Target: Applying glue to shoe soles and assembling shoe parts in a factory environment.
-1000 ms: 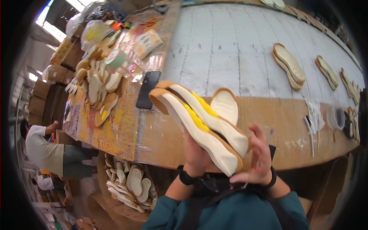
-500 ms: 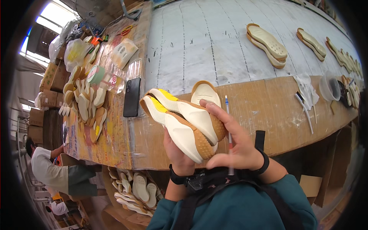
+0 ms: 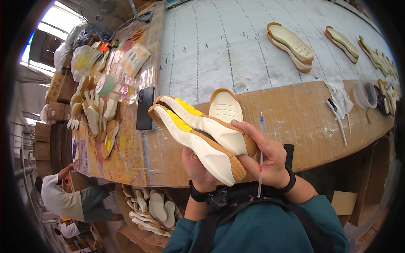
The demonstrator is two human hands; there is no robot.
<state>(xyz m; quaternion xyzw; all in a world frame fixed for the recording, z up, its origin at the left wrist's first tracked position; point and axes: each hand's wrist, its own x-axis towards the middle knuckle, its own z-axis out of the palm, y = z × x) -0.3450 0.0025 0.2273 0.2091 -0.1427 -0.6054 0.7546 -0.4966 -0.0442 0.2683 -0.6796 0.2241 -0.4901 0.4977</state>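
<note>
A pair of white and tan shoe soles with yellow patches is between my hands over the table edge. My left hand (image 3: 198, 170) is closed on the lower sole (image 3: 198, 147), supporting it from below. My right hand (image 3: 268, 158) pinches the tan toe end of the upper sole (image 3: 206, 122), thumb toward the gap between the two. A slim clear pen (image 3: 261, 122) with a blue tip and a red band stands upright among my right fingers. Just behind the pair, another sole (image 3: 225, 105) lies with its white inner face up.
Paired soles (image 3: 292, 44) stand in a row on the white marked surface. At left are a phone (image 3: 145, 107), a lidded jar (image 3: 116, 88) and a pile of soles (image 3: 95, 109). Brushes (image 3: 337, 124) and a clear tub (image 3: 365, 95) lie right. A box of soles (image 3: 156, 208) sits below.
The pair has shifted slightly left, its two soles further apart at the toe end. My right fingers and thumb have closed onto the upper sole's toe; before, the thumb was spread away.
</note>
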